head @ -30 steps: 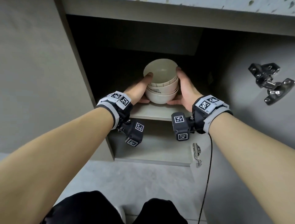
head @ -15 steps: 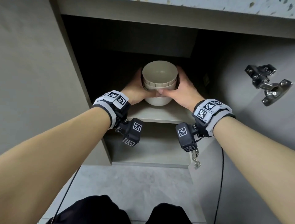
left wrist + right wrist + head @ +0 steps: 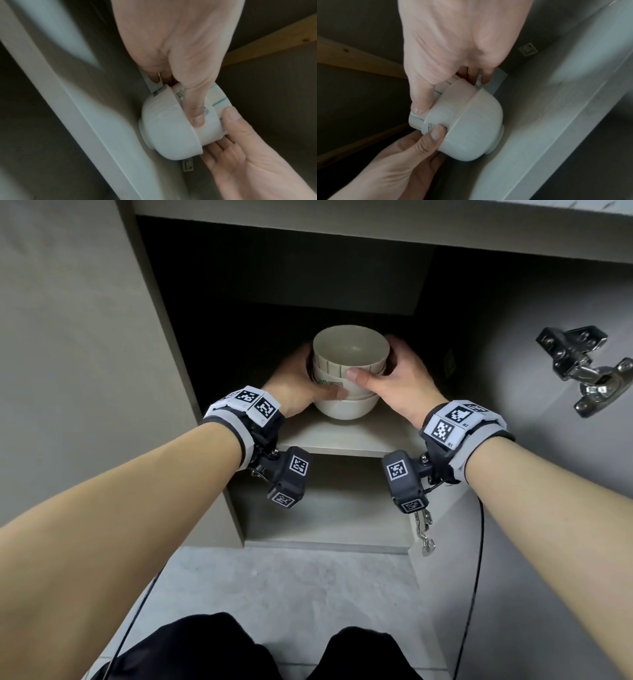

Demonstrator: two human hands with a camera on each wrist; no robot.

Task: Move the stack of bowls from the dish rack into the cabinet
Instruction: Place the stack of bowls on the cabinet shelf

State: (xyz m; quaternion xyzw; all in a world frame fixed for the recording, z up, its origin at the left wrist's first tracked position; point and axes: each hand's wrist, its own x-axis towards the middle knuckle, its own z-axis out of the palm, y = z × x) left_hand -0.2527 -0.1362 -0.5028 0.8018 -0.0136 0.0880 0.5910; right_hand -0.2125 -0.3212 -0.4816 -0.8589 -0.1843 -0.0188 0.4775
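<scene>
A stack of white bowls [image 3: 349, 371] stands upright on the upper shelf [image 3: 342, 440] inside the open cabinet, its foot down on the board. My left hand [image 3: 294, 381] wraps its left side and my right hand [image 3: 397, 374] its right side, both thumbs across the front. In the left wrist view the left hand [image 3: 180, 60] grips the bowls [image 3: 168, 132] from above with its thumb on the middle bowl. From the right wrist camera, the right hand [image 3: 453, 54] holds the bowls [image 3: 471, 128], its thumb on the top rim. The fingers behind the stack are hidden.
The cabinet door hangs open at the right with a metal hinge [image 3: 582, 364] sticking out, and a second hinge [image 3: 423, 529] lower down. A grey side panel [image 3: 85, 337] bounds the left. Below the shelf is a lower compartment [image 3: 325, 508]. My knees are over the grey floor.
The stack was tilted one second ago and now stands level on the shelf. Both thumbs have come round onto its front. Little has moved in the last half second.
</scene>
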